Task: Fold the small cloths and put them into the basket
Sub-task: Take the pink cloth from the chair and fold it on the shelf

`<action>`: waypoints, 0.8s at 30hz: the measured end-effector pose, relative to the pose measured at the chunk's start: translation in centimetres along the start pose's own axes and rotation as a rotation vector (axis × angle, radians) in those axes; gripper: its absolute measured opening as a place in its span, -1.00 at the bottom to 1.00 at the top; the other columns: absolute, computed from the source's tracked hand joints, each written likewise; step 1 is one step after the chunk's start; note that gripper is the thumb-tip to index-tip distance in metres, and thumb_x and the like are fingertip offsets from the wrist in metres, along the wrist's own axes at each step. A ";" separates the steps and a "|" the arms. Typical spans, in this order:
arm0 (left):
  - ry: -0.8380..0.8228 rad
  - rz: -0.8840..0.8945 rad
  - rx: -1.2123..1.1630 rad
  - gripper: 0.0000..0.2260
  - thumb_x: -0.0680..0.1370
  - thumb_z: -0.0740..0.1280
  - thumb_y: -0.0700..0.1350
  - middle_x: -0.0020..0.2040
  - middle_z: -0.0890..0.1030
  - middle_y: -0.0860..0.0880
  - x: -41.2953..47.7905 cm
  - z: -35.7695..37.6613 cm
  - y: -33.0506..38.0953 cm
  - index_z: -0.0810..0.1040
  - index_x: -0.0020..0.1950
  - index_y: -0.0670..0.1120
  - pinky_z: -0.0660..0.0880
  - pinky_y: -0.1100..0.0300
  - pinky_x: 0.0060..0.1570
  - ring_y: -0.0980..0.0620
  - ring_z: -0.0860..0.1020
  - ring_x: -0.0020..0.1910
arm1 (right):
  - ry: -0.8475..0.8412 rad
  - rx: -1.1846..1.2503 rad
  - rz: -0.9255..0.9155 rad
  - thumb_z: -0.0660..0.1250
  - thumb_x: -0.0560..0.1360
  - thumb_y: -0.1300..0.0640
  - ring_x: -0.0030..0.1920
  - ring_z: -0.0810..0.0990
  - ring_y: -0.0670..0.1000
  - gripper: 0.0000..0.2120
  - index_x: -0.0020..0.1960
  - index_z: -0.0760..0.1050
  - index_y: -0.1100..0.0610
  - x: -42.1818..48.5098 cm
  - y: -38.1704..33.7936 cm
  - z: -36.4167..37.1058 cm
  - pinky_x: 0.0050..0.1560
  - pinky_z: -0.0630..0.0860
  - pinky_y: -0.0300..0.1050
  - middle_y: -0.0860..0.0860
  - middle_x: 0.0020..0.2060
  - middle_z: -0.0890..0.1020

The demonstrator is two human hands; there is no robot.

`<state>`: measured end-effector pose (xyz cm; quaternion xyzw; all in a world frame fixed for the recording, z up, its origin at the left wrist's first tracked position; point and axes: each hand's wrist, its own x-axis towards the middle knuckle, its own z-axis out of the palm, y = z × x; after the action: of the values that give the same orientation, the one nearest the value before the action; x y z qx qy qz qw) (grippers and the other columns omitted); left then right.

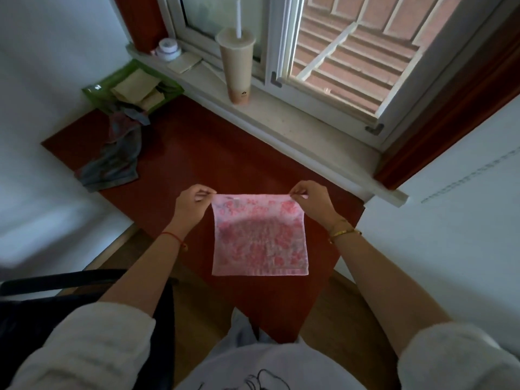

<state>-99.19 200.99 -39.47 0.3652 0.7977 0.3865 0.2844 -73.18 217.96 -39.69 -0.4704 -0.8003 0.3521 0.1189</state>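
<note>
**Pink cloth held up by two corners: tips for the first fold**

Head cam, the only view here: the left hand [194, 204] and right hand [311, 199] each pinch a top corner of the pink cloth [259, 235] between thumb and fingertips. It's stretched flat between them and hangs over the near part of the red worktop [197, 153]. I can't tell if the bottom hem touches the surface.

My take is that this is the square-it-up moment before the first fold. To do it well:

- Keep the top edge taut and level so the sides hang straight.
- Either lay it flat on the worktop and bring the top corners down to the hem, or bring the hands together so corner meets corner.
- Match the corners before creasing. The cloth looks soft and floppy, so a sloppy start will probably skew it.

The green basket [90, 90] sits far left by the windowsill [295, 128], with some beige folded pieces already in it. A heap of grey cloths [118, 156] lies just in front of it, so reach over that. Also mind the tall cup [236, 66] with the straw on the sill.
</note>
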 end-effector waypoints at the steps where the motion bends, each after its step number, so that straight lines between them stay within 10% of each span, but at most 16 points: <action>1: -0.026 0.002 0.014 -0.91 0.55 0.35 -0.27 0.01 0.66 -0.03 -0.2 0.0 -0.4 0.63 -0.03 -0.12 0.47 0.21 0.12 -0.05 0.63 0.09 | -0.007 0.005 0.003 0.41 0.50 0.21 -0.10 0.53 -0.07 -0.95 -0.09 0.66 0.13 -0.5 0.5 0.3 0.01 0.43 -0.21 -0.01 -0.11 0.62; 10: -0.295 -0.045 0.209 -0.93 0.55 0.39 -0.19 0.05 0.55 -0.03 -8.4 0.5 -6.3 0.62 0.01 -0.07 0.40 0.36 0.01 0.04 0.55 0.04 | -0.144 -0.066 -0.032 0.42 0.50 0.20 -0.17 0.48 -0.21 -0.94 -0.08 0.63 0.05 -9.8 6.0 4.4 -0.11 0.37 -0.27 -0.16 -0.16 0.55; 24: -0.165 -0.124 0.222 -0.87 0.51 0.43 -0.23 0.00 0.56 0.02 -14.0 4.0 -9.1 0.60 -0.06 0.00 0.41 0.36 -0.04 0.13 0.52 -0.06 | -0.137 -0.258 -0.139 0.37 0.52 0.06 -0.02 0.53 -0.01 -0.91 -0.05 0.65 -0.01 -14.4 8.2 6.5 0.16 0.40 -0.01 -0.12 -0.12 0.63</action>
<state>-91.53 187.44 -46.75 0.3751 0.8304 0.2465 0.3302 -63.40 205.50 -47.89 -0.4000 -0.8758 0.2686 0.0271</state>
